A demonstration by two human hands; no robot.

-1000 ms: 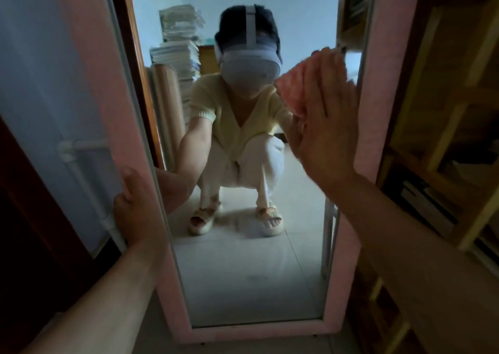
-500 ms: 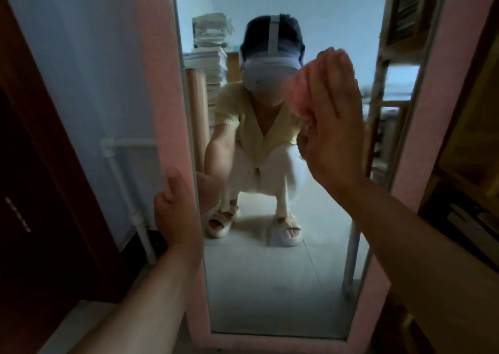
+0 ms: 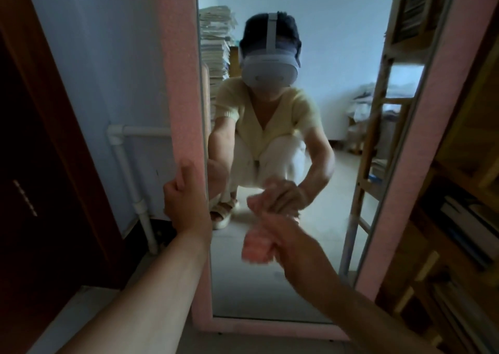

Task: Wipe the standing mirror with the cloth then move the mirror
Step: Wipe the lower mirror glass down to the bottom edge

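- The standing mirror (image 3: 270,286) stood upright through the middle of the frame, its pink frame running up both sides and along the bottom.
- The left hand (image 3: 186,202) gripped the mirror's left frame edge at centre left, fingers (image 3: 176,189) curled round it, thumb pointing up the pink strip.
- The right hand (image 3: 286,235), lower centre, was blurred, fingers closed on the pink cloth (image 3: 256,245), which bulged out to the left of the fist, in front of the lower glass.
- A white pipe (image 3: 127,170) ran down the blue wall at left; a wooden bookshelf (image 3: 456,218) stood at right.
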